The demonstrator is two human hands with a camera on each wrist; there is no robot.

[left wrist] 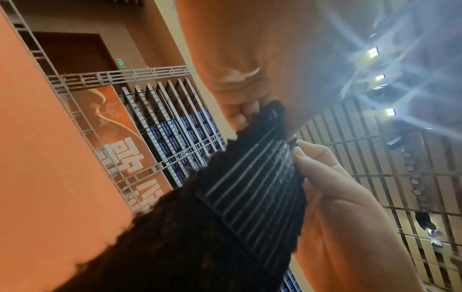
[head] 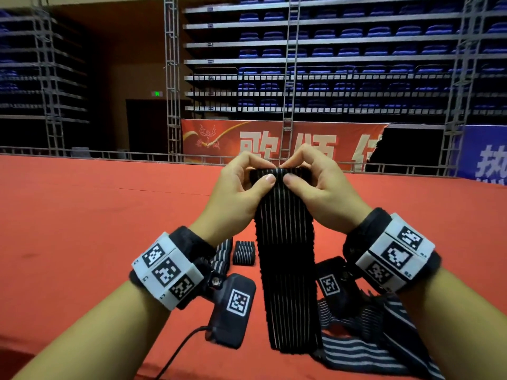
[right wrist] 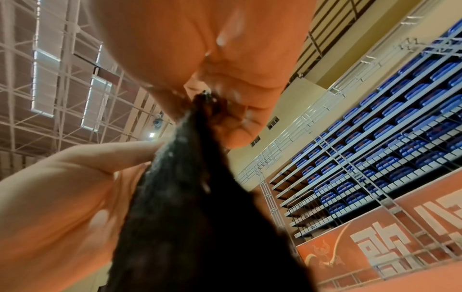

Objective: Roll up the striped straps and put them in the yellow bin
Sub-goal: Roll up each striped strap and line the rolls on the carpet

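Both hands hold up the top end of a black strap with thin white stripes (head: 286,256) above the red table (head: 96,229). My left hand (head: 264,172) pinches the top edge between thumb and bent fingers, and my right hand (head: 291,171) pinches it right beside. The rest of the strap hangs straight down to the table. In the left wrist view the strap (left wrist: 250,187) runs up to the left fingers (left wrist: 240,114), with the right hand (left wrist: 325,177) beside it. In the right wrist view the strap (right wrist: 175,197) is a dark blur. No yellow bin is in view.
A rolled strap (head: 244,252) stands on the table behind the hanging one. Loose striped straps lie at the left (head: 222,256) and in a heap at the near right (head: 370,338). A cable (head: 178,349) trails over the near edge. A metal railing (head: 109,154) lines the far side.
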